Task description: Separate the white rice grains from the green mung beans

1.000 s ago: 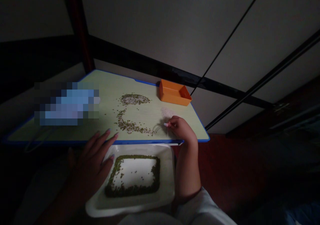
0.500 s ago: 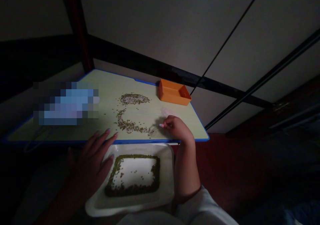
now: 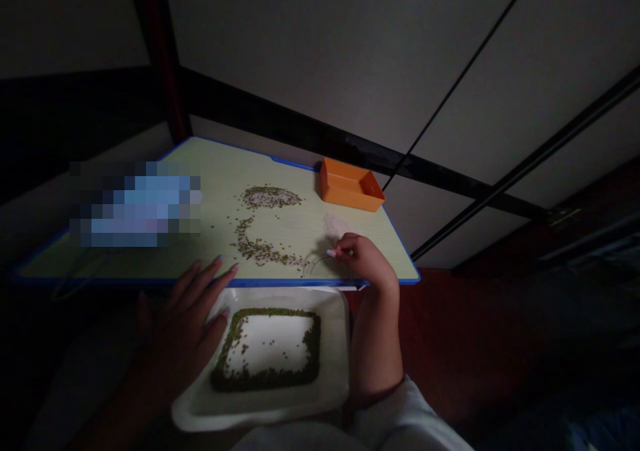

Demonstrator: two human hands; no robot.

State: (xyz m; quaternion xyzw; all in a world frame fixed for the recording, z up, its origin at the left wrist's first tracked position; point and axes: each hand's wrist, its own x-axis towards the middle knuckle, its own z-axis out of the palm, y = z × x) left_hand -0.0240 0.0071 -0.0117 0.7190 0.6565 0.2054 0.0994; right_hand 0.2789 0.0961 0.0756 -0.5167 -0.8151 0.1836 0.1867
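My left hand point(image 3: 187, 317) lies flat with fingers spread on the left rim of a white square tray point(image 3: 333, 371). Green beans point(image 3: 265, 377) ring the tray's inner edge. My right hand point(image 3: 363, 257) rests on the pale table point(image 3: 215, 171) near its front edge, fingers pinched together on a thin wire-like tool point(image 3: 313, 264) whose shape I cannot make out. Its tip touches the end of a curved trail of green beans point(image 3: 255, 247) on the table. A second heap of beans mixed with pale grains point(image 3: 270, 197) lies further back.
An orange box point(image 3: 350, 184) stands at the table's back right corner. A small pale heap of grains point(image 3: 335, 224) lies just beyond my right hand. A blurred-out patch covers the table's left part. The table has a blue edge; dark floor lies to the right.
My right hand slid a little left along the table's front edge and then back right. My left hand stayed on the tray.
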